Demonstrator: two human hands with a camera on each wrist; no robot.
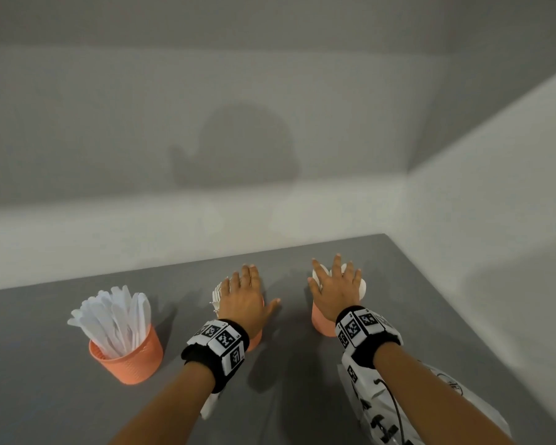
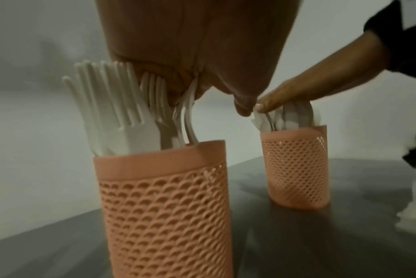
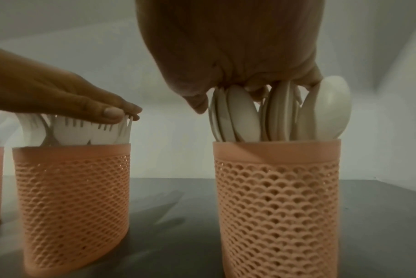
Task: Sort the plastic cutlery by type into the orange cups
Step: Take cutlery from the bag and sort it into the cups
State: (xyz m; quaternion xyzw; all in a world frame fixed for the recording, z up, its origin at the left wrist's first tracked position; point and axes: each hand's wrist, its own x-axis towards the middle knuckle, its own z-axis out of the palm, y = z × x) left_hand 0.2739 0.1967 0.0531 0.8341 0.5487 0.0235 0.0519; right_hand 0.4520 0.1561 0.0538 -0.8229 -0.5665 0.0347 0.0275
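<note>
Three orange mesh cups stand in a row on the grey table (image 1: pixel 45 396). The left cup (image 1: pixel 126 358) holds white knives (image 1: pixel 116 316). My left hand (image 1: pixel 247 290) lies flat, fingers straight, on the tips of the white forks (image 1: pixel 218 293) in the middle cup (image 1: pixel 256 340). In the left wrist view the palm (image 2: pixel 197 47) presses the forks (image 2: pixel 121 105) above that cup (image 2: pixel 164 197). My right hand (image 1: pixel 334 287) rests spread on the white spoons (image 1: pixel 362 285) in the right cup (image 1: pixel 323 319). The right wrist view shows the spoons (image 3: pixel 273 116) upright in their cup (image 3: pixel 278 197).
A white plastic bag with black print (image 1: pixel 382 406) lies under my right forearm. A white scrap (image 1: pixel 211 406) lies under my left forearm. Pale walls close the table at the back and right, and the cups stand near its far edge.
</note>
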